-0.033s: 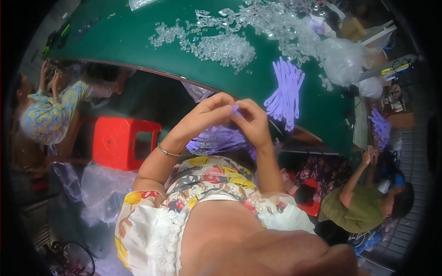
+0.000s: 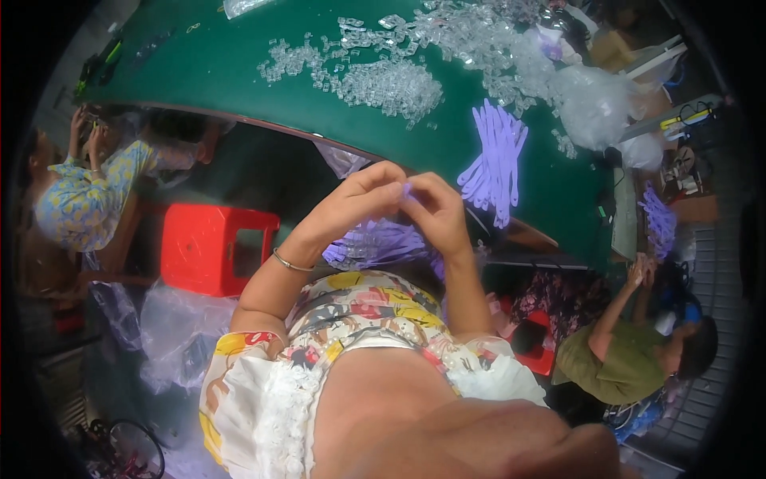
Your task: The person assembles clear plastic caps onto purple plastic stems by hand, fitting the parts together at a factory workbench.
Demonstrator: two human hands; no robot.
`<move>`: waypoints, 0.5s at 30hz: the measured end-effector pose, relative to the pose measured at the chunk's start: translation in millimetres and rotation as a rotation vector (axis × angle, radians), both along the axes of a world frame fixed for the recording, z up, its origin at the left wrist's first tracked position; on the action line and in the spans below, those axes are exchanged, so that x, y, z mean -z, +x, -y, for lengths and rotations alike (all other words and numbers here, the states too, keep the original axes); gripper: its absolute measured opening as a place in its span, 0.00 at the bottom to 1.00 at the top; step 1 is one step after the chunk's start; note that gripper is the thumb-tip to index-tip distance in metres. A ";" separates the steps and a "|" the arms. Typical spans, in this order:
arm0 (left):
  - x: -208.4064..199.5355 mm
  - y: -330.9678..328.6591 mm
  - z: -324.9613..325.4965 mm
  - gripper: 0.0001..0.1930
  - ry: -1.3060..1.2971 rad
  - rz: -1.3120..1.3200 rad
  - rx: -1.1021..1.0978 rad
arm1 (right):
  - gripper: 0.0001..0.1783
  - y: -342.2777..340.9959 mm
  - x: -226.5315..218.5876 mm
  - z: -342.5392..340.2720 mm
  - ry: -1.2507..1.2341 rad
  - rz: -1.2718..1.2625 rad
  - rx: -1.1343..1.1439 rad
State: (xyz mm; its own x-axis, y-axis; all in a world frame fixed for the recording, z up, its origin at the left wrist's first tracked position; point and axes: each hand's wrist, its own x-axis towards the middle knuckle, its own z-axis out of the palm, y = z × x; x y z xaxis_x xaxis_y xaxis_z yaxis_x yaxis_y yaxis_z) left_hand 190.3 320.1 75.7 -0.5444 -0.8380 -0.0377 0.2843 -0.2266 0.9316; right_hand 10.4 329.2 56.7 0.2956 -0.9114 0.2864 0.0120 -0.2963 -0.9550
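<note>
Above my lap, close to the table's front edge, my two hands meet at the fingertips. My left hand (image 2: 363, 194) and my right hand (image 2: 440, 214) both pinch a small purple strap (image 2: 408, 190). Only a bit of it shows between the thumbs and fingers; the rest is hidden. Below them a heap of purple straps (image 2: 375, 245) lies on my lap, partly covered by my hands. A fanned bundle of purple straps (image 2: 496, 160) rests on the green table (image 2: 215, 60), right of my right hand.
Small transparent plastic pieces (image 2: 391, 86) are piled across the table, with plastic bags (image 2: 594, 104) at the far right. A red stool (image 2: 203, 247) stands to the left. One person (image 2: 96, 195) sits at left; another person (image 2: 622, 359) at right works near more purple straps (image 2: 658, 222).
</note>
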 end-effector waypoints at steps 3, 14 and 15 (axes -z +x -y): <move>3.9 -1.4 -1.1 0.07 0.083 -0.099 0.000 | 0.11 3.4 -0.6 -1.8 -0.045 -0.005 -0.013; 4.8 -4.1 3.1 0.09 0.025 -0.147 -0.003 | 0.10 7.6 -5.2 -0.1 -0.052 0.073 0.078; 8.2 -4.7 4.9 0.09 0.031 -0.144 -0.008 | 0.10 7.4 -4.6 1.8 -0.046 0.075 0.074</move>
